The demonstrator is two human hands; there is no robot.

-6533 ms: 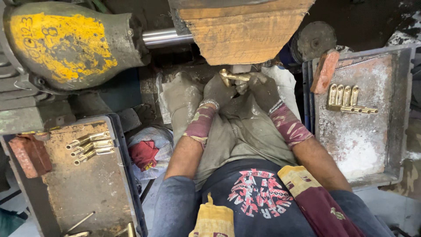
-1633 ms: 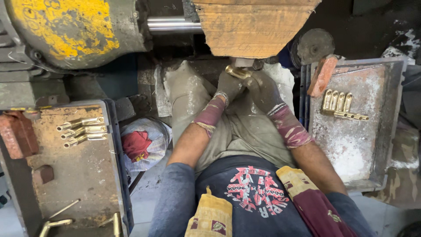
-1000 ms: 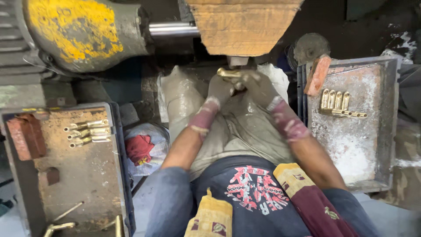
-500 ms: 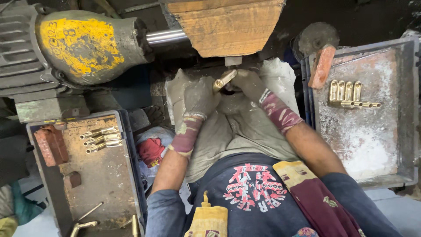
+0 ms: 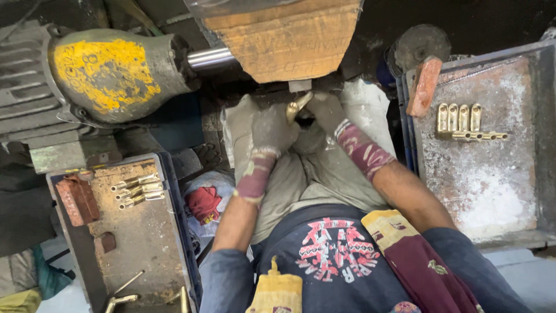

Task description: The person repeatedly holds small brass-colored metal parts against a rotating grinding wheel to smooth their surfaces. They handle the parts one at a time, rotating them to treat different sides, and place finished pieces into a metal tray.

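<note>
Both my hands wear grey gloves with dark red cuffs. My left hand [image 5: 271, 128] and my right hand [image 5: 325, 111] meet under a cardboard-covered machine part [image 5: 289, 37], and together they grip a small brass fitting [image 5: 296, 106]. The fitting sits tilted, just below a small metal stub [image 5: 300, 86] of the machine. My lap is covered by a dirty grey cloth [image 5: 307, 168].
A yellow-painted motor [image 5: 104, 75] with a steel shaft [image 5: 209, 58] stands at the upper left. The left tray [image 5: 145, 232] holds several dull fittings [image 5: 138, 190] and a brick [image 5: 76, 200]. The right tray [image 5: 492, 197] holds polished brass fittings [image 5: 463, 122] and a brick [image 5: 424, 86].
The camera view has shifted. My left hand has slid down and left while the brass fitting stays tilted under the machine part.
</note>
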